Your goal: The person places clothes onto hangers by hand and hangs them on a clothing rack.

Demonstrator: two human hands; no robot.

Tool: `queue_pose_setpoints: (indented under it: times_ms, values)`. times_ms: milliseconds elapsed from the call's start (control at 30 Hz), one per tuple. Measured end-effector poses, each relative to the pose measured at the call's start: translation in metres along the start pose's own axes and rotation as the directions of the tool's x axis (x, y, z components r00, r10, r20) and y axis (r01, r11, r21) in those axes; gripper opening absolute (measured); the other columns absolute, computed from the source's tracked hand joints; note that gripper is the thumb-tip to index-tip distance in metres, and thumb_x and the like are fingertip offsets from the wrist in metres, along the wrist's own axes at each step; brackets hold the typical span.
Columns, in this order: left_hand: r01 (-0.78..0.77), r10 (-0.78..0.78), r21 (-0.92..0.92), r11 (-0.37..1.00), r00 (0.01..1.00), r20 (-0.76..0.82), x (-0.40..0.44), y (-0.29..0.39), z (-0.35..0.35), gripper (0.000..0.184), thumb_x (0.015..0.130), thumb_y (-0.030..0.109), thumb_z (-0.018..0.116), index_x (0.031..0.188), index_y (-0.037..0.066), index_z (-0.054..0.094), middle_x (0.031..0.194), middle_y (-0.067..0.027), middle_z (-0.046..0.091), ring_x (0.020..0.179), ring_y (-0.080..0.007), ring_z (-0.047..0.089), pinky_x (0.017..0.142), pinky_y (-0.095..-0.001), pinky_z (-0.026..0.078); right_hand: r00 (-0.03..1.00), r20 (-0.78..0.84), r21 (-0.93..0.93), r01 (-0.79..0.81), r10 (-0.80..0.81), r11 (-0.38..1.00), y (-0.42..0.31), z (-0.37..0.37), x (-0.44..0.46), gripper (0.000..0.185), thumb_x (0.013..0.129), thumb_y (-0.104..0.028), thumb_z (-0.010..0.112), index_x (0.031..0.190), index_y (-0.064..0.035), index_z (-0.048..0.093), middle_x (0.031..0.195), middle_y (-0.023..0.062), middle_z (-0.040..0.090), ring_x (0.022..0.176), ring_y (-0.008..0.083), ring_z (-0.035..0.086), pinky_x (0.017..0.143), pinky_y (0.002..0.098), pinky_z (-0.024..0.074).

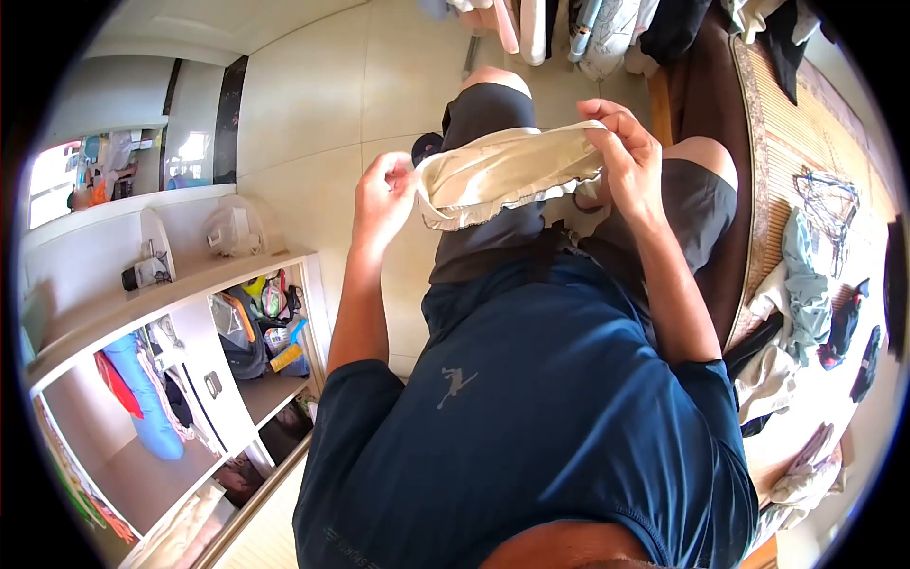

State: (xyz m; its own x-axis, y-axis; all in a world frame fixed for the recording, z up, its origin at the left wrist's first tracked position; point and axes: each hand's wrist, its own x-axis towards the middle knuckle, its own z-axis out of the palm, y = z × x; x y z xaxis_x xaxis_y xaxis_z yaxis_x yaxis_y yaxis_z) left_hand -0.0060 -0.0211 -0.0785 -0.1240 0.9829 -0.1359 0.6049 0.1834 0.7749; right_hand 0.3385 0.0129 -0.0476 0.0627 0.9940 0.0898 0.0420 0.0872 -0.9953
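Observation:
A beige cloth garment is stretched sideways above my lap, its wide opening facing up and a gathered, frilled edge along the near side. Its exact kind is not clear. My left hand pinches the garment's left end between thumb and fingers. At the right end, my right hand grips the upper rim with the thumb on the near side. Below the cloth are my legs in dark grey shorts.
Beside me on the right is a bed with a woven mat, holding scattered clothes and wire hangers. Open shelving with clothes and bags stands at left. More garments hang at the far side, over the tiled floor.

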Motion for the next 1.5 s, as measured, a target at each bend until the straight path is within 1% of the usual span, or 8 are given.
queue_pose_setpoints:
  times_ms: [167, 333, 433, 667, 900, 1033, 1167, 1500]
  values:
    - [0.016, 0.005, -0.122, 0.992, 0.985, 0.17, 0.0, -0.001, 0.02, 0.043, 0.087, 0.011, 0.073, 0.127, -0.001, 0.065, 0.096, -0.012, 0.073, 0.082, -0.0195, 0.067, 0.081, -0.0335, 0.057, 0.996, 0.035, 0.095, -0.087, 0.084, 0.992, -0.023, -0.007, -0.013, 0.009, 0.095, -0.007, 0.065, 0.093, 0.0021, 0.067, 0.104, 0.0035, 0.072, 0.084, 0.0072, 0.059, 0.076, 0.0238, 0.0491]
    - [-0.03, 0.038, -0.112, 0.993, 0.997, 0.071, -0.005, -0.019, 0.019, 0.006, 0.089, 0.002, 0.058, 0.091, -0.002, 0.06, 0.076, -0.0016, 0.057, 0.07, -0.0093, 0.048, 0.061, -0.0309, 0.043, 0.99, 0.002, -0.004, -0.14, 0.14, 0.99, -0.006, -0.016, -0.027, 0.009, 0.094, -0.006, 0.068, 0.1, -0.001, 0.066, 0.093, 0.0042, 0.069, 0.08, 0.0103, 0.06, 0.073, 0.0282, 0.0507]
    - [-0.067, 0.064, -0.105, 0.992, 0.998, -0.029, -0.004, -0.019, 0.009, 0.025, 0.094, 0.007, 0.068, 0.115, -0.007, 0.067, 0.098, -0.0059, 0.07, 0.089, -0.0109, 0.063, 0.08, -0.0277, 0.053, 0.998, -0.024, -0.244, -0.054, 0.05, 0.968, 0.011, -0.032, -0.032, 0.016, 0.088, -0.008, 0.069, 0.102, -0.0003, 0.065, 0.084, 0.0099, 0.066, 0.079, 0.0147, 0.063, 0.072, 0.0336, 0.0525]
    - [-0.238, 0.229, -0.051, 0.97, 0.963, -0.142, 0.009, 0.003, 0.01, 0.018, 0.092, -0.003, 0.061, 0.109, -0.007, 0.067, 0.099, -0.0086, 0.07, 0.09, -0.0163, 0.065, 0.083, -0.0316, 0.054, 0.997, -0.074, -0.274, -0.055, 0.036, 0.96, 0.005, -0.064, -0.023, 0.02, 0.088, -0.007, 0.066, 0.106, 0.0023, 0.066, 0.092, 0.0186, 0.072, 0.086, 0.0291, 0.072, 0.079, 0.0378, 0.0569]
    - [0.035, -0.116, -0.451, 0.892, 0.982, -0.151, 0.012, 0.05, 0.044, 0.014, 0.097, 0.005, 0.057, 0.103, -0.005, 0.064, 0.093, -0.0072, 0.065, 0.085, -0.0143, 0.063, 0.076, -0.0294, 0.053, 0.939, -0.249, -0.495, 0.088, -0.239, 0.864, -0.019, -0.178, -0.006, 0.021, 0.091, -0.009, 0.07, 0.111, -0.0034, 0.072, 0.1, 0.0092, 0.073, 0.088, 0.021, 0.071, 0.077, 0.0352, 0.0581]
    - [-0.002, -0.053, -0.36, 0.933, 0.988, -0.144, 0.018, 0.038, 0.056, 0.014, 0.097, 0.008, 0.06, 0.097, -0.005, 0.062, 0.089, -0.0053, 0.063, 0.079, -0.0127, 0.059, 0.074, -0.0283, 0.051, 0.819, -0.468, -0.8, -0.234, -0.331, 0.553, -0.006, -0.286, 0.0, 0.029, 0.093, -0.017, 0.069, 0.119, -0.0056, 0.071, 0.104, 0.0147, 0.073, 0.088, 0.0297, 0.071, 0.083, 0.0411, 0.057]
    - [-0.003, -0.046, -0.328, 0.945, 0.989, -0.142, 0.021, 0.038, 0.067, 0.013, 0.098, 0.008, 0.063, 0.089, -0.002, 0.062, 0.085, -0.0032, 0.063, 0.079, -0.0124, 0.058, 0.074, -0.0281, 0.05, 0.788, -0.615, -0.654, -0.536, 0.038, 0.534, 0.027, -0.346, -0.004, 0.055, 0.09, -0.037, 0.075, 0.134, -0.0056, 0.063, 0.113, 0.0194, 0.07, 0.101, 0.0307, 0.069, 0.09, 0.0406, 0.0543]
    - [0.006, -0.035, -0.328, 0.945, 0.996, -0.083, 0.014, 0.039, 0.068, 0.019, 0.1, 0.01, 0.063, 0.085, -0.002, 0.061, 0.084, -0.0027, 0.063, 0.077, -0.0106, 0.056, 0.072, -0.0275, 0.049, 0.716, -0.686, -0.627, -0.673, 0.132, 0.391, 0.002, -0.34, -0.005, 0.051, 0.094, -0.048, 0.068, 0.113, -0.001, 0.066, 0.104, 0.0247, 0.071, 0.103, 0.041, 0.068, 0.09, 0.0487, 0.0532]
